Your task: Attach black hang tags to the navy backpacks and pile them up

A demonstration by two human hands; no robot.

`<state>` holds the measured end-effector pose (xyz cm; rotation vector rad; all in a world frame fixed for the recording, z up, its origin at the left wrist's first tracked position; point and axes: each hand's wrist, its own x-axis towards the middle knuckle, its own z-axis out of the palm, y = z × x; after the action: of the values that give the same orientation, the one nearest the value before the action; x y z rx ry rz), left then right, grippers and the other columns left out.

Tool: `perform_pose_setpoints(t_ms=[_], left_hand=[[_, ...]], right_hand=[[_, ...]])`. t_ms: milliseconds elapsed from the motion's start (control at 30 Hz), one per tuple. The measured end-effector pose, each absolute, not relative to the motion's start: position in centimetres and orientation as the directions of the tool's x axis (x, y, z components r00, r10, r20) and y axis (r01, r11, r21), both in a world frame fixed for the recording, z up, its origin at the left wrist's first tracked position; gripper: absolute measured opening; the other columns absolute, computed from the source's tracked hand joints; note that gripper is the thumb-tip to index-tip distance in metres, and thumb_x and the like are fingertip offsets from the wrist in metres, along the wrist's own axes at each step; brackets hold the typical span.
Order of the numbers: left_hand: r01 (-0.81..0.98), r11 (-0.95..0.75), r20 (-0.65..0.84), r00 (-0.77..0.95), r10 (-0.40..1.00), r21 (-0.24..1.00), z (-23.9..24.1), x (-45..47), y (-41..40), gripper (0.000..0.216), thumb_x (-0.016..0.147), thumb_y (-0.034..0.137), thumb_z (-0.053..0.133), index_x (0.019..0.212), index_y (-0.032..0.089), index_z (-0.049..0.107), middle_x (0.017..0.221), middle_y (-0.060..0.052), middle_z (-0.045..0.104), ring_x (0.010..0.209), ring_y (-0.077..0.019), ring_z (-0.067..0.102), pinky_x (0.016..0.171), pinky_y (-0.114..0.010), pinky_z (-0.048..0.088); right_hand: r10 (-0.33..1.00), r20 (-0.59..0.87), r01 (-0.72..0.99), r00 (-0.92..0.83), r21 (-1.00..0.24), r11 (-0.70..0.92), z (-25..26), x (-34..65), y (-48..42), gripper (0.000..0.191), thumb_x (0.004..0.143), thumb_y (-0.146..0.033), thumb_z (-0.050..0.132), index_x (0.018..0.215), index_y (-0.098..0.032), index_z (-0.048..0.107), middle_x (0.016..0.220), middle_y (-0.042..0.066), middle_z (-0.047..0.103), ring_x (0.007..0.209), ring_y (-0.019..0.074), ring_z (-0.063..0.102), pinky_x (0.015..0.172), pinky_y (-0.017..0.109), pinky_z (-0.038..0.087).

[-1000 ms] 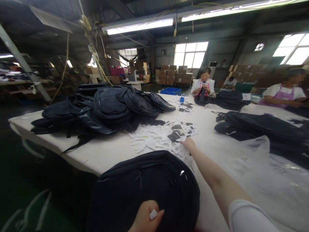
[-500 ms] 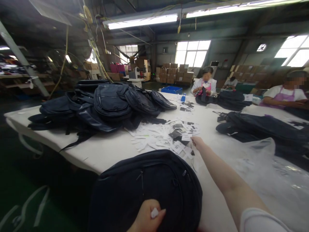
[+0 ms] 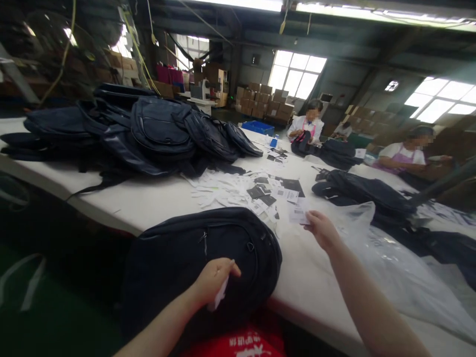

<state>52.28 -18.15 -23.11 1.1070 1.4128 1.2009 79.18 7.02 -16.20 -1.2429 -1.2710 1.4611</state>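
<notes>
My right hand [image 3: 320,229] pinches a white printed tag [image 3: 297,213] by its edge, just above the table beside a heap of loose tags. Over the front of a dark navy backpack [image 3: 171,258], my left hand [image 3: 219,280] is closed around a small piece of white paper [image 3: 220,295]; its print cannot be made out. The backpack lies flat at the near table edge, its zip pulls showing. White and black tags [image 3: 262,193] are scattered beyond it, next to a spread of white paper strips [image 3: 217,188].
More dark backpacks [image 3: 159,129] are piled on the white table [image 3: 100,198] at the left. Clear plastic bags [image 3: 386,258] and further backpacks [image 3: 364,191] lie on the right. A blue crate [image 3: 258,127] stands at the far end. Two co-workers [image 3: 307,126] sit across the table.
My right hand has drawn back from the tag heap, now with a white tag. My left hand has turned over the backpack, still holding white paper. The view has shifted.
</notes>
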Motion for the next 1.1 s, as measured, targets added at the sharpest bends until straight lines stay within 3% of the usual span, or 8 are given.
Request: perform_pose_setpoints(t_ms=[100, 200, 300, 400, 467, 633, 967, 1100], left_hand=[[0.064, 0.066, -0.057, -0.135, 0.989, 0.996, -20.5, 52.9, -17.1, 0.039, 0.081, 0.050, 0.059, 0.097, 0.017, 0.073, 0.094, -0.009, 0.074, 0.091, -0.0211, 0.064, 0.091, -0.033, 0.046], [-0.118, 0.100, -0.120, -0.179, 0.977, 0.988, -19.1, 53.7, -15.7, 0.053, 0.075, 0.053, 0.067, 0.111, 0.015, 0.066, 0.090, -0.009, 0.073, 0.071, -0.0159, 0.062, 0.070, -0.028, 0.050], [-0.408, 0.183, -0.254, -0.128, 0.959, 0.894, -19.1, 54.3, -14.5, 0.063, 0.070, 0.066, 0.065, 0.102, 0.012, 0.064, 0.062, -0.001, 0.062, 0.041, -0.0082, 0.044, 0.040, -0.021, 0.035], [-0.512, 0.169, -0.291, -0.166, 0.942, 0.842, -19.7, 54.5, -14.2, 0.057, 0.066, 0.062, 0.072, 0.089, 0.011, 0.063, 0.049, 0.003, 0.052, 0.036, -0.0069, 0.040, 0.034, -0.019, 0.029], [-0.480, 0.174, -0.309, -0.217, 0.926, 0.860, -20.1, 54.4, -14.5, 0.052, 0.065, 0.055, 0.077, 0.089, 0.011, 0.062, 0.053, 0.001, 0.057, 0.038, -0.0073, 0.045, 0.035, -0.018, 0.032], [-0.442, 0.273, -0.359, -0.121, 0.926, 0.854, -20.3, 54.1, -16.4, 0.049, 0.070, 0.051, 0.075, 0.090, 0.008, 0.064, 0.054, -0.001, 0.060, 0.036, -0.0069, 0.046, 0.034, -0.018, 0.032], [-0.336, 0.271, -0.289, -0.004, 0.957, 0.902, -20.2, 53.1, -18.0, 0.050, 0.071, 0.054, 0.070, 0.090, 0.008, 0.065, 0.054, 0.000, 0.060, 0.034, -0.0080, 0.045, 0.034, -0.020, 0.035], [-0.147, 0.234, -0.261, -0.200, 0.944, 0.961, -19.9, 52.7, -17.9, 0.046, 0.079, 0.055, 0.062, 0.089, 0.010, 0.066, 0.051, 0.001, 0.058, 0.040, -0.0111, 0.050, 0.042, -0.022, 0.041]], right_hand=[[0.947, -0.129, 0.000, -0.293, -0.991, -0.135, -15.7, 79.2, 3.0, 0.031, 0.067, -0.039, 0.080, 0.078, -0.018, 0.061, 0.076, 0.004, 0.068, 0.062, 0.0134, 0.062, 0.048, 0.020, 0.049], [0.906, -0.117, 0.030, -0.407, -0.993, -0.115, -16.3, 78.2, -1.0, 0.032, 0.071, -0.044, 0.077, 0.076, -0.018, 0.060, 0.073, 0.001, 0.065, 0.061, 0.0115, 0.058, 0.050, 0.020, 0.048], [0.860, -0.094, 0.115, -0.502, -0.993, -0.042, -18.1, 76.6, -5.0, 0.033, 0.077, -0.048, 0.072, 0.073, -0.019, 0.058, 0.066, 0.000, 0.062, 0.058, 0.0117, 0.055, 0.053, 0.023, 0.048], [0.812, -0.071, 0.173, -0.580, -0.984, 0.037, -19.8, 75.1, -8.2, 0.029, 0.081, -0.047, 0.068, 0.079, -0.019, 0.058, 0.068, 0.000, 0.063, 0.062, 0.0144, 0.059, 0.058, 0.027, 0.051], [0.793, -0.057, 0.178, -0.607, -0.982, 0.066, -20.3, 74.4, -9.6, 0.029, 0.082, -0.042, 0.068, 0.099, -0.021, 0.058, 0.081, 0.003, 0.068, 0.073, 0.0182, 0.065, 0.066, 0.031, 0.055], [0.775, 0.050, 0.188, -0.630, -0.958, 0.215, -19.4, 73.3, -10.9, 0.075, 0.080, -0.030, 0.068, 0.145, -0.026, 0.031, 0.091, 0.002, 0.069, 0.080, 0.0192, 0.067, 0.075, 0.035, 0.055], [0.706, -0.033, 0.289, -0.707, -0.925, 0.246, -18.1, 72.8, -11.2, 0.072, 0.076, -0.024, 0.069, 0.143, -0.022, 0.042, 0.095, 0.004, 0.072, 0.083, 0.0213, 0.069, 0.078, 0.036, 0.056], [0.791, 0.015, 0.357, -0.611, -0.887, 0.293, -18.1, 72.7, -11.5, 0.058, 0.077, -0.024, 0.067, 0.133, -0.021, 0.054, 0.093, 0.004, 0.074, 0.079, 0.0210, 0.069, 0.077, 0.036, 0.056]])
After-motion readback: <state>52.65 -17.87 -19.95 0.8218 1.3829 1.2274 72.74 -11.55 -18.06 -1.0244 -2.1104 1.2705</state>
